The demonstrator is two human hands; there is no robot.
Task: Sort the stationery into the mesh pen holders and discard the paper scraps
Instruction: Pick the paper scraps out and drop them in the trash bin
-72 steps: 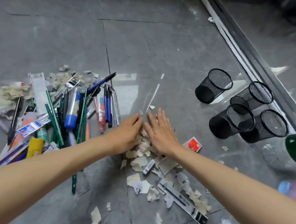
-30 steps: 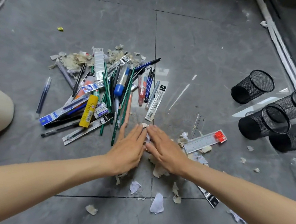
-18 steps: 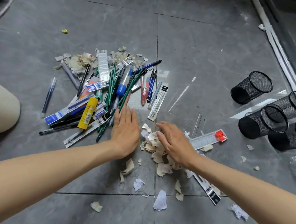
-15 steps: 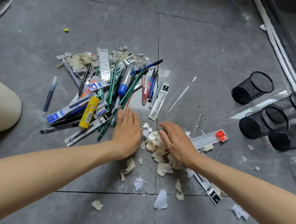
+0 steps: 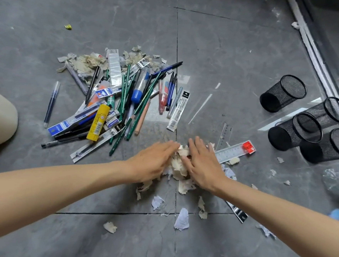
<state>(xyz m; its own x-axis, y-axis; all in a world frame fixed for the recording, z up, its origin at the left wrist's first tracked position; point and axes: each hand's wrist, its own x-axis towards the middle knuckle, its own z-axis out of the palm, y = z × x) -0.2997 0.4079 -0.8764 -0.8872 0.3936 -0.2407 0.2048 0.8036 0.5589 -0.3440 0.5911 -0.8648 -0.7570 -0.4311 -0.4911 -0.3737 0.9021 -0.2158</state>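
Lying nearest the camera, loose scraps (image 5: 182,219) of torn paper dot the grey tiled floor (image 5: 230,52) between a person's two bare forearms, and a black refill pack (image 5: 239,213) pokes out from under the right one. Just beyond, the left hand (image 5: 152,163) and right hand (image 5: 204,167) rest flat with fingers straight, gripping nothing, their inner edges pressed against a small heap of paper scraps (image 5: 179,165) bunched between them. Just beside the right hand's fingers lies a clear ruler with a red end (image 5: 233,152), and a second clear ruler (image 5: 224,136) angles away behind it. Farther off to the left, the stationery pile (image 5: 126,97) of green pencils, pens, refill packs and a yellow glue stick (image 5: 98,122) sprawls across the tiles, with one blue pen (image 5: 51,104) lying apart at its left. Well away on the right, four black mesh pen holders (image 5: 283,93) cluster near a floor rail. Farthest back, crumpled scraps (image 5: 87,61) fringe the pile's far edge.
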